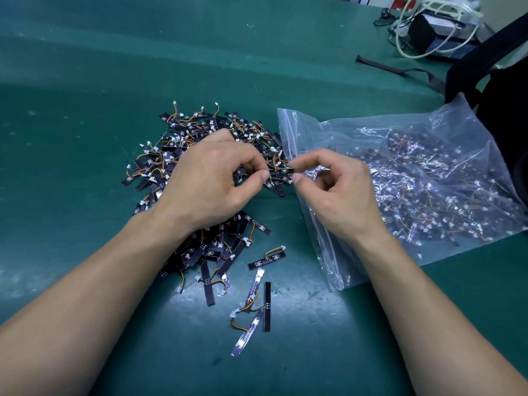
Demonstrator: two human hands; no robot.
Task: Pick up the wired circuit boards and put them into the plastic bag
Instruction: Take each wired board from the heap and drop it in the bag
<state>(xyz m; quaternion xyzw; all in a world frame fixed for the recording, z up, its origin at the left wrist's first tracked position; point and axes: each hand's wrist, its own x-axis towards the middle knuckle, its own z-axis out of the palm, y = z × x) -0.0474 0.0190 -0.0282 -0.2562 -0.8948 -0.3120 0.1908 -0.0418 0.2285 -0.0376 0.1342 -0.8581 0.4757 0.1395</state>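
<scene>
A heap of small black wired circuit boards (200, 132) with orange-yellow wires and white plugs lies on the green mat, mid-left. Several loose boards (265, 260) lie nearer to me. A clear zip plastic bag (428, 178) holding many boards lies to the right, its mouth facing the heap. My left hand (211, 181) hovers over the heap and my right hand (334, 190) is at the bag's mouth. Both pinch one black board (281, 170) between thumb and forefinger, one hand at each end.
The green mat (114, 67) covers the table. A black bag (503, 90) with a strap sits at the far right. A dark box (440, 32) with white cables stands at the back right. Bare mat lies to the left and front.
</scene>
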